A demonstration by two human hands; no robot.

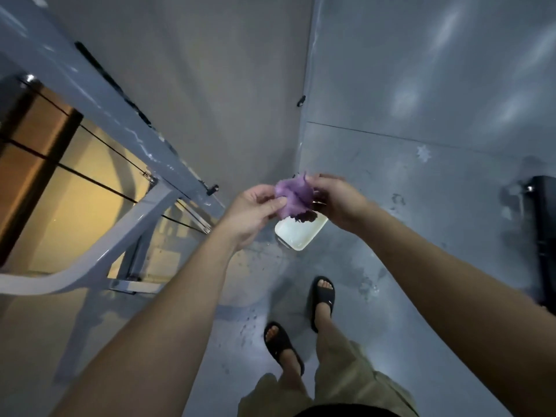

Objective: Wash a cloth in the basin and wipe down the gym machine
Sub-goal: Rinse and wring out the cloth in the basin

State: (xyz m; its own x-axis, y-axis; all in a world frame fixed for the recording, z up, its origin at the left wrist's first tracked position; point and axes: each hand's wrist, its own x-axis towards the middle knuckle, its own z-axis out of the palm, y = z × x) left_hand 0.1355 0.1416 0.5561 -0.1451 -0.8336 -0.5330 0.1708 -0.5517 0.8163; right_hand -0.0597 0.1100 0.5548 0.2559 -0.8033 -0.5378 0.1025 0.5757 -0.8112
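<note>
Looking down from the head view: grey painted floor [421, 296], glossy, with scuffed and damp-looking patches; grey wall [210, 85] ahead, meeting a second grey panel at a corner seam.

Item, cloth [290, 197]: purple, bunched, held in the air between both hands above the basin. Left hand [252, 212] pinches its near edge with thumb and fingers curled; right hand [334, 200] grips its far side, fingers closed round the fabric.

Item, basin [301, 233]: white, rounded rectangle, on the floor near the wall corner, partly covered by the cloth; contents hard to make out.

Item, gym machine [120, 130]: grey metal frame with thin black cables, at left, cut off by the picture edge.

Item, black sandals [322, 296], one on each foot; khaki shorts [355, 386] at bottom edge.

Item, dark object [544, 236] at right edge: cut off, cannot tell what it is.
</note>
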